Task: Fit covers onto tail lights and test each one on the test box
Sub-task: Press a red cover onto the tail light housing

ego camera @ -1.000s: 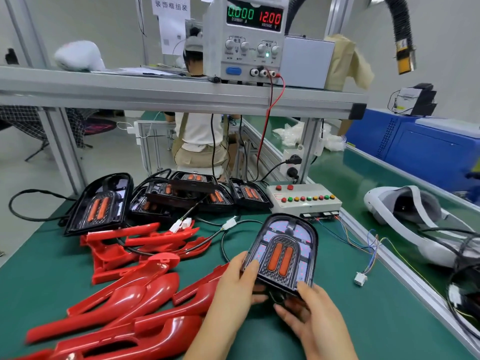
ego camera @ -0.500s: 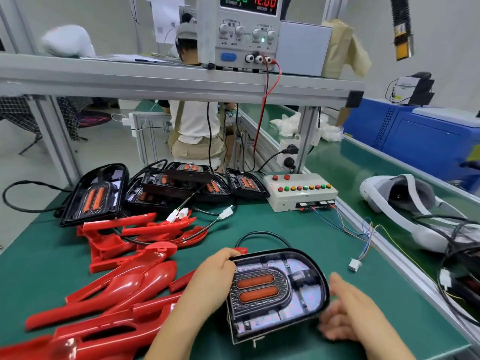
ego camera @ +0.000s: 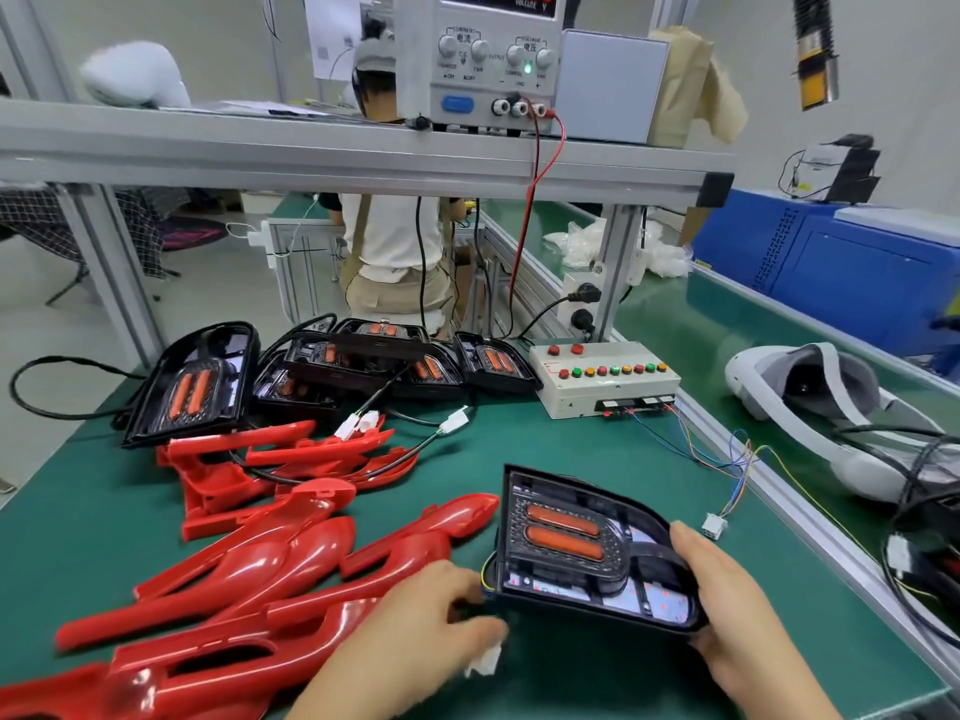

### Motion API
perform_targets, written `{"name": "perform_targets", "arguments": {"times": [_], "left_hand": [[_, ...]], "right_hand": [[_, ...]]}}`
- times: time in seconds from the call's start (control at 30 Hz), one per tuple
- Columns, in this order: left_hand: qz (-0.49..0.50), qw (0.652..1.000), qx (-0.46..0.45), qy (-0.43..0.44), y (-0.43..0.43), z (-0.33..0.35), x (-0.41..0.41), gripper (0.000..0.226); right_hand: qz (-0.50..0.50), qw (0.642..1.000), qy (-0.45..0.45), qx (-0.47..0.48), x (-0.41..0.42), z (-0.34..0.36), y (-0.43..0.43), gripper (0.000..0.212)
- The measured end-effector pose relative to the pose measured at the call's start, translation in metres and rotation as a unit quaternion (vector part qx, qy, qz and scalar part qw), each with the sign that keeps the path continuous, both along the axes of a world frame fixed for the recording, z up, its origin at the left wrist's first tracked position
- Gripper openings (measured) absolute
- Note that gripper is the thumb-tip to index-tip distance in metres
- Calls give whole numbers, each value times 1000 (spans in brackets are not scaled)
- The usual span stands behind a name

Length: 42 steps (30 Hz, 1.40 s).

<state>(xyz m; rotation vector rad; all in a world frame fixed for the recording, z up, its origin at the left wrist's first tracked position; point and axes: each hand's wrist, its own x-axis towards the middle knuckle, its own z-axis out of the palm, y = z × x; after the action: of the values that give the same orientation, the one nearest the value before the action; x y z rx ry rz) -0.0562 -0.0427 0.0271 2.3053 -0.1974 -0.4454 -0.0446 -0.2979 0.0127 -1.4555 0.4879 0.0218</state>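
A black tail light (ego camera: pixel 582 553) with two orange strips lies tilted on its side near the front of the green mat. My right hand (ego camera: pixel 727 610) grips its rounded right end. My left hand (ego camera: pixel 426 610) curls at its left lower corner, where a white connector (ego camera: pixel 485 662) and thin wires hang by the fingers. Several red covers (ego camera: pixel 291 569) are piled on the left. The white test box (ego camera: pixel 608 376) with coloured buttons stands at the back right of the mat.
More black tail lights (ego camera: pixel 197 387) with cables and white plugs (ego camera: pixel 457 420) lie along the back. A loose plug on coloured wires (ego camera: pixel 714 524) trails from the test box. A power supply (ego camera: pixel 493 59) sits on the shelf. A white headset (ego camera: pixel 810 402) lies on the belt at right.
The tail light went from upright in both hands to lying sideways. My right hand took hold of its rounded end and my left hand slid down to its cable corner.
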Motion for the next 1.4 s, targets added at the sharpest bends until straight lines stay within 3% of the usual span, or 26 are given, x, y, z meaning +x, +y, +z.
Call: {"name": "perform_targets", "arguments": {"times": [0.07,0.23,0.47,0.57,0.8,0.93,1.0,1.2,1.27,1.4], "left_hand": [[-8,1000,22,-1,-8,0,-5,43],[58,975,178,-118,-25,-6,4,13],[123,937,252,-207,-23,5,40,11],[119,937,251,-210,-20,6,53,12],[67,957,194,-206,5,5,69,28],[123,939,250,-203,41,20,66,26],[98,935,300,-161,46,31,70,24],[2,933,331,-143,15,29,84,24],[3,926,355,-131,4,23,90,35],[11,918,376,-125,-6,11,98,34]], "right_hand": [[-7,1000,-6,13,2,-1,-1,31],[9,1000,-10,21,3,0,-3,33],[96,995,-14,-36,3,-2,-7,33],[128,985,-19,-114,3,-3,-3,33],[156,970,-18,-188,6,-7,4,32],[185,965,-16,-183,6,-9,12,29],[201,963,-12,-177,7,-8,18,30],[177,964,9,-197,8,-15,23,22],[177,966,7,-189,6,-14,22,23],[182,974,11,-132,3,-12,22,25]]}}
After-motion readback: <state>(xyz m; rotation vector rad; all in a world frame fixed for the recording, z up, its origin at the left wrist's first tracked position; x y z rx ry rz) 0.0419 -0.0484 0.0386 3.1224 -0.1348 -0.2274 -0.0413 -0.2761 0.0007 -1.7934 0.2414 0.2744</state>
